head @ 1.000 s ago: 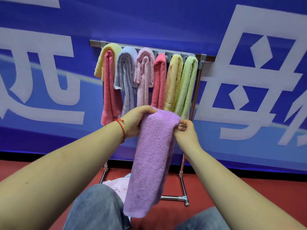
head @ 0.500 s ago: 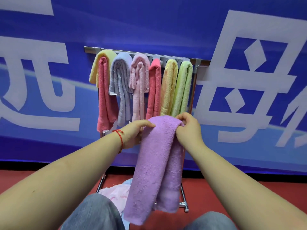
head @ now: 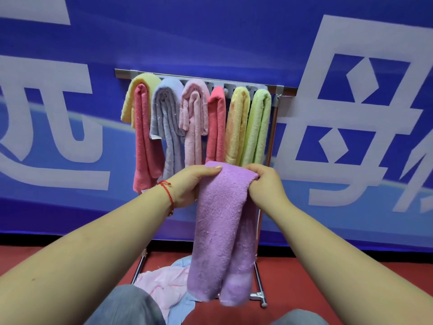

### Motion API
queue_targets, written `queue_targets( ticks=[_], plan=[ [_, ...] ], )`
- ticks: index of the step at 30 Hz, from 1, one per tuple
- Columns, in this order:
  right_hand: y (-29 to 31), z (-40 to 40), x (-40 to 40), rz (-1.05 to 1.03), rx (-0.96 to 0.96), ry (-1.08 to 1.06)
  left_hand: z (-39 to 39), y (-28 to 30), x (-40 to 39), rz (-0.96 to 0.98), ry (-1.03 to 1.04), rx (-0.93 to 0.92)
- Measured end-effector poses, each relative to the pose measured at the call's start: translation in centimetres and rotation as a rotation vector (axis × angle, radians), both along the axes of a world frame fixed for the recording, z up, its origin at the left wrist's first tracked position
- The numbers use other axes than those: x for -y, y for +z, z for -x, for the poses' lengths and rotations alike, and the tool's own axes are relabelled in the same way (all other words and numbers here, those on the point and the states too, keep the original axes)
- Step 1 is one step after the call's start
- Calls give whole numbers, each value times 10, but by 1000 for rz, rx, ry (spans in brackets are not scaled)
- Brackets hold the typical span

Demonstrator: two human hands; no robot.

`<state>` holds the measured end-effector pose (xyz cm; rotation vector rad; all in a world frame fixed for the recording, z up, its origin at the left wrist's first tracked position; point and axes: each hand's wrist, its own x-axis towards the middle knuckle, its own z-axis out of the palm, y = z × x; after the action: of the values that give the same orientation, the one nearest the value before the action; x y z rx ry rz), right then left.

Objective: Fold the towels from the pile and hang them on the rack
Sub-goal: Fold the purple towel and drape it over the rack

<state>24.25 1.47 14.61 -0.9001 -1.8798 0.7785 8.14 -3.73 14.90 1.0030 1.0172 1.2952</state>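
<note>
We see the pile [head: 164, 287] of pink and blue towels on the red floor [head: 328, 289] by our knees. Left hand [head: 187, 184] and right hand [head: 264, 184] both grip the folded purple towel [head: 220, 231] at its top fold, hanging doubled. Behind it, the rack [head: 278, 90] carries six folded towels along its top bar.

Held towel [head: 222, 221] before rack [head: 280, 90], above pile [head: 164, 285]

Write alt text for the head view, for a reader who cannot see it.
Both hands, left and right, hold a folded purple towel by its top, before a rack hung with seven folded towels. More towels lie piled on the floor below.
</note>
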Motion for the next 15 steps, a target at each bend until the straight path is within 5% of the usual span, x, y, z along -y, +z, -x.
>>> queue_targets(
  ticks=[7,15],
  plan=[
    [-41,7,-1,623,-105,184,-11,5,1,-62,10,-28],
    [-80,9,26,880,-214,266,-9,19,13,-125,106,-57]
  ],
)
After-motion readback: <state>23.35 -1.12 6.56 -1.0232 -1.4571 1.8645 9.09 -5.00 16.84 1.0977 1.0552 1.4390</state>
